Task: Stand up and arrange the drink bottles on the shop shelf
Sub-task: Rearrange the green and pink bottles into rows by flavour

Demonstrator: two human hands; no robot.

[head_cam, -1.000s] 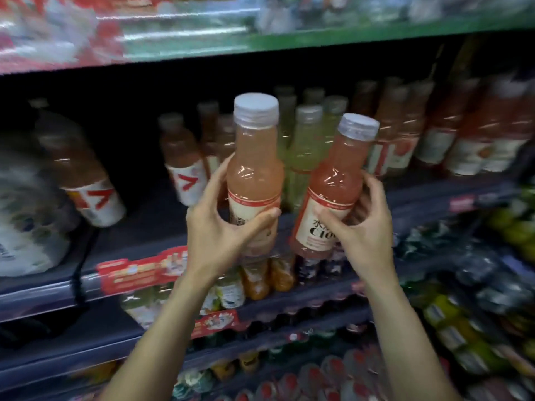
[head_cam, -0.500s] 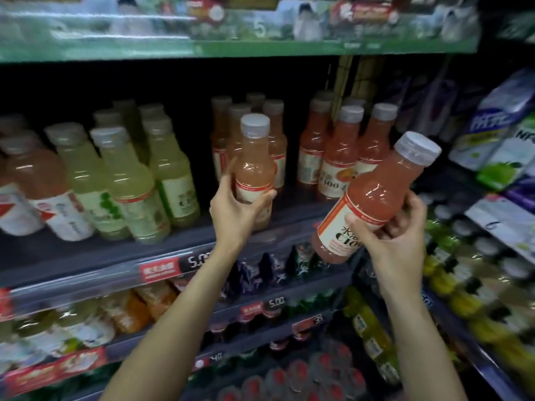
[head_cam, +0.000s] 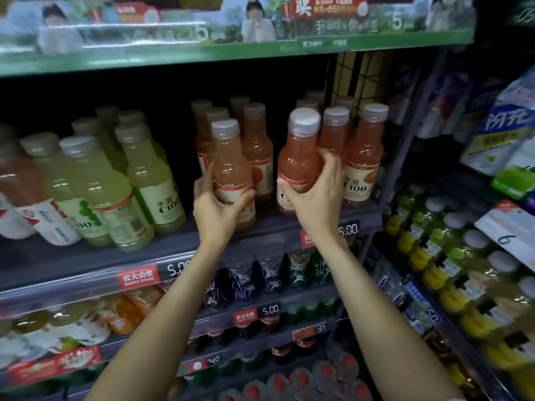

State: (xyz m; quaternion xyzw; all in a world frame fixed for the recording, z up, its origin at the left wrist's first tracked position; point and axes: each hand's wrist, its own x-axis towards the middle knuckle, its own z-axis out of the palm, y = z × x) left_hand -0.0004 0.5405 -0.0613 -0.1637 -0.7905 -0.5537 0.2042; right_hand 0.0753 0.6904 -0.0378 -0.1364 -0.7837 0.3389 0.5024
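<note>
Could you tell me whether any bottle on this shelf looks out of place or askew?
Nothing stands out: the pink bottle in the left hand and the redder one in the right hand are upright.

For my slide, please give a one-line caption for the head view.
Both hands set pink drink bottles upright on the shop shelf: left hand grips one bottle, right hand grips another bottle.
</note>
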